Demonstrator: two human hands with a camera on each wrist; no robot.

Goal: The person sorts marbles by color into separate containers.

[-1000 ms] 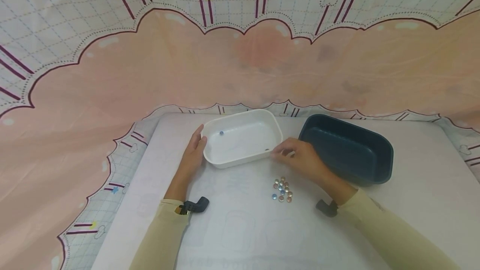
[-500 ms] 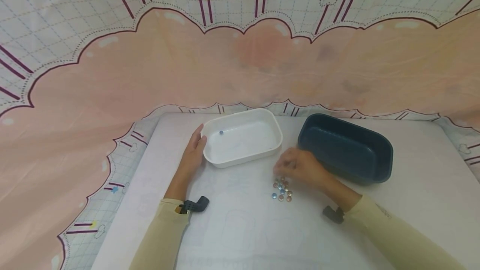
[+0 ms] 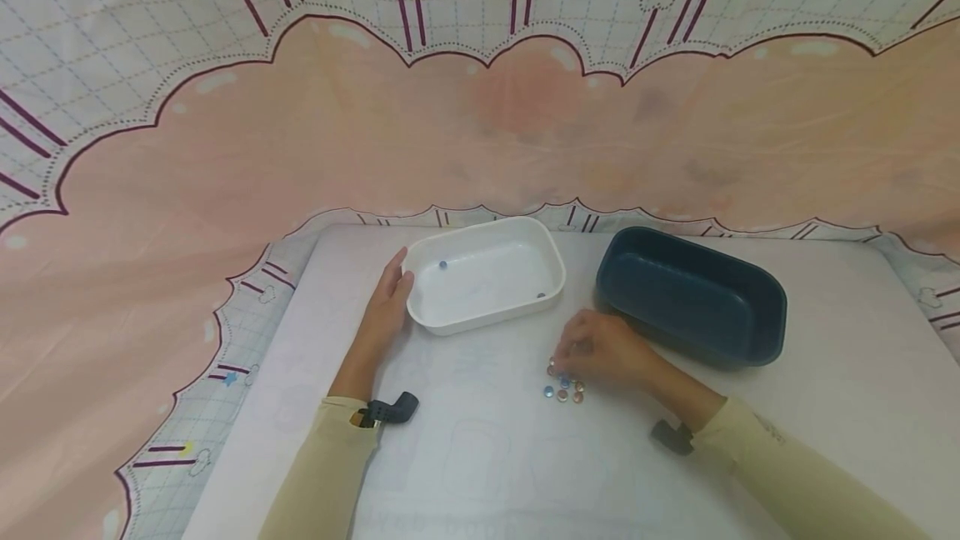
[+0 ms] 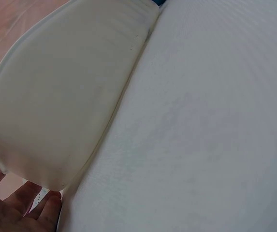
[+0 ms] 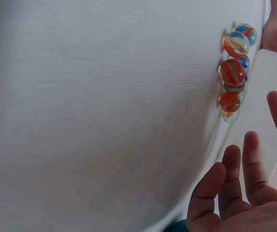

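Several clear glass marbles (image 5: 232, 72) with orange and blue swirls lie in a cluster on the white table. My right hand (image 3: 603, 348) reaches over their far side, its fingertips covering part of the cluster in the head view. In the right wrist view its fingers (image 5: 232, 166) are spread, with no marble between them. At the left end of a white plastic tray (image 3: 491, 325), my left hand (image 3: 386, 307) rests against the outer wall, fingers extended along it and thumb by the near corner. Inside the tray lie a bluish marble (image 3: 442, 265) and a dark-looking marble (image 3: 541, 296).
A dark blue basin (image 3: 693, 248) stands right of the white tray, just beyond the right hand. Behind the table (image 3: 465, 440) hangs a patterned pink curtain (image 3: 375, 140). A small black wrist camera (image 3: 401, 408) juts from each sleeve.
The right hand has drawn back from the tray's near right corner to the marble cluster, and the dark-looking marble at that corner is now uncovered. My left hand and the tray keep their places.
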